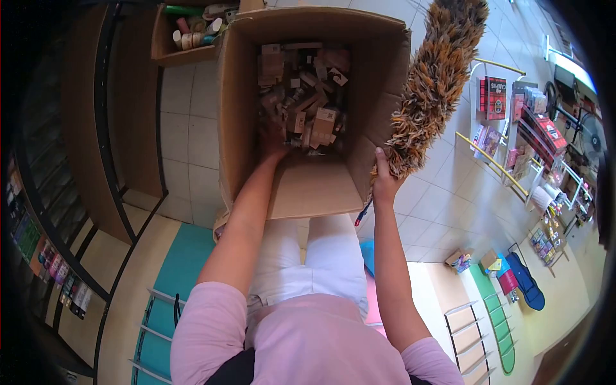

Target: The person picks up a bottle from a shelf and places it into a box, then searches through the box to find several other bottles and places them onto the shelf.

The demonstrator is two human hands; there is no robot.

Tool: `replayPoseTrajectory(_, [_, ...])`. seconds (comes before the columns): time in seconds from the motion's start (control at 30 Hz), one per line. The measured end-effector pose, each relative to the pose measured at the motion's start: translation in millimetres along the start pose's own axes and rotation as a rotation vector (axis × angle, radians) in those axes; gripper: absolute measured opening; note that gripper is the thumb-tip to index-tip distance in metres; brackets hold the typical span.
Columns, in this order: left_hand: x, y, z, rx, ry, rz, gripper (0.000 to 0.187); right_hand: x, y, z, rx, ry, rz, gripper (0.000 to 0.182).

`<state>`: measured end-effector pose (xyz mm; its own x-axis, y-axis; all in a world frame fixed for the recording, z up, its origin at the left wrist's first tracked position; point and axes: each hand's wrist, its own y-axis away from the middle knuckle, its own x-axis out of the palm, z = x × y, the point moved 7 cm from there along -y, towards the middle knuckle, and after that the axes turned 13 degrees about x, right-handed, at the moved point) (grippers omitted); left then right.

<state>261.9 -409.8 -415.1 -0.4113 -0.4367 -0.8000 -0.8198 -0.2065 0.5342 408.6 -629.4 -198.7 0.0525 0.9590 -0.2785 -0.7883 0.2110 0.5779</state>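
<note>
A tall open cardboard box (314, 186) stands in front of my legs, with many small cartons and packets (308, 96) lying loose at its bottom. My left hand (274, 138) is deep inside it, at the left wall among the small packages; its fingers are dim in the shadow, and I cannot tell whether they grip anything. At the box's right rim, my right hand (386, 183) is closed round the lower end of a brown feather duster (436, 83). The duster slants up and away to the right, its thumb-side end beside the cardboard.
Dark shelves (135, 96) line the left side. Behind the box sits a smaller carton (186, 54) of bottles and tubes. To the right, display racks (494, 163) hold boxed goods, with a fan (587, 131) beyond. Pale tiles (186, 135) cover the floor.
</note>
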Motion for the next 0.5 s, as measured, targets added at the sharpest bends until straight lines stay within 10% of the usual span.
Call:
replayPoseTrajectory(0.3, [11, -14, 11, -0.185, 0.496, -0.180, 0.049, -5, -10, -20, 0.057, 0.052, 0.025, 0.035])
replayPoseTrajectory(0.5, [-41, -9, -45, 0.098, 0.697, -0.252, 0.044, -7, -11, -18, -0.005, 0.066, -0.006, 0.025])
